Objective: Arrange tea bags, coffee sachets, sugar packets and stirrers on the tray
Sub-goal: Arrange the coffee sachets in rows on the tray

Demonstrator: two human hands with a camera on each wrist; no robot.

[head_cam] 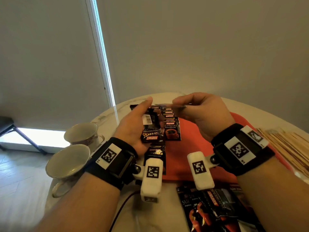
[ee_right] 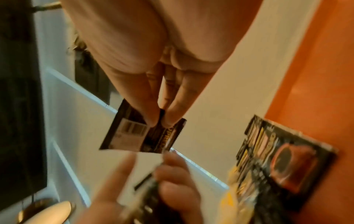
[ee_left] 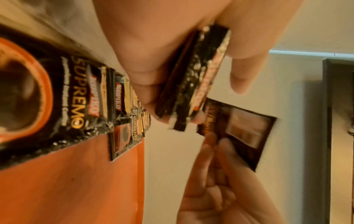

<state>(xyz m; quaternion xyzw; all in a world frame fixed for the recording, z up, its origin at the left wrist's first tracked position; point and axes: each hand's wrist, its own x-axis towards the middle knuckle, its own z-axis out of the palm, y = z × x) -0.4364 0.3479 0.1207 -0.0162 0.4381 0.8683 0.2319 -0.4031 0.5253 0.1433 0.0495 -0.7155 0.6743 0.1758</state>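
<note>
My left hand [head_cam: 142, 121] holds a small stack of black coffee sachets [head_cam: 151, 129] above the left side of the orange tray [head_cam: 187, 156]. The same stack [ee_left: 193, 78] fills the left wrist view between thumb and fingers. My right hand [head_cam: 197, 111] pinches a single coffee sachet [ee_right: 141, 133] by its edge, lifted just right of the stack; the sachet [ee_left: 239, 133] also shows in the left wrist view. A row of overlapping coffee sachets [head_cam: 170, 124] lies along the tray's left edge. Wooden stirrers [head_cam: 284, 144] lie in a heap to the right of the tray.
Two empty teacups [head_cam: 70, 163] stand at the table's left edge. A loose pile of sachets [head_cam: 215, 208] lies on the marble table [head_cam: 107, 118] in front of the tray. A dark cable [head_cam: 122, 208] runs off the near side.
</note>
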